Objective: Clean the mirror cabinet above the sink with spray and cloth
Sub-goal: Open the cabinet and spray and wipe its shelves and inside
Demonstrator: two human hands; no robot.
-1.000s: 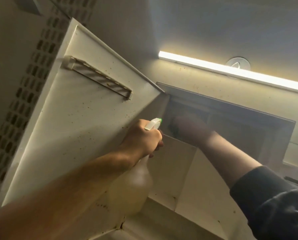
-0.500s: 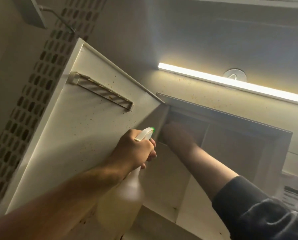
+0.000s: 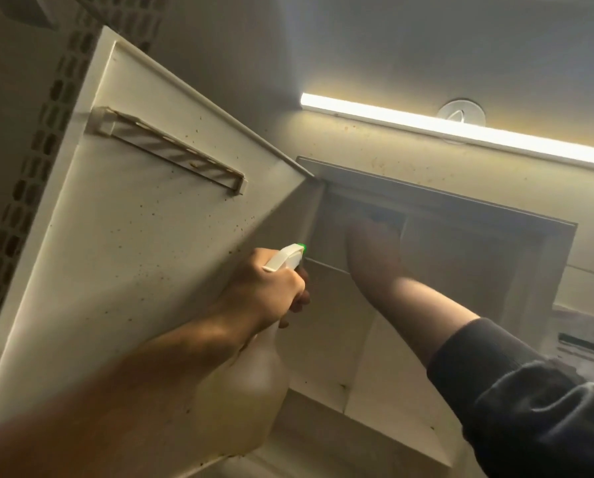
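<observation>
The left hand [image 3: 268, 288] grips the neck of the spray bottle [image 3: 244, 384], its white nozzle with the green tip aimed at the mirror cabinet [image 3: 444, 243] from just in front of the hinge edge. The right hand [image 3: 375, 260] reaches up into the cabinet's top compartment; it is dim and blurred there, and whether it holds a cloth or how its fingers lie I cannot tell.

The likeliest slip is a squeeze of the trigger now — the spray would land on the right hand's wrist, just beside the nozzle, rather than on the shelf. The open door [image 3: 143, 243], swung out to the left of the cabinet, could also be knocked by the left forearm and swing.

The cabinet is pale and boxy, set below the strip light [image 3: 461, 132], with a central divider and a lower shelf. Brown specks dot the door's inner face and the small rail [image 3: 168, 153] fixed to it — much is left to wipe.
</observation>
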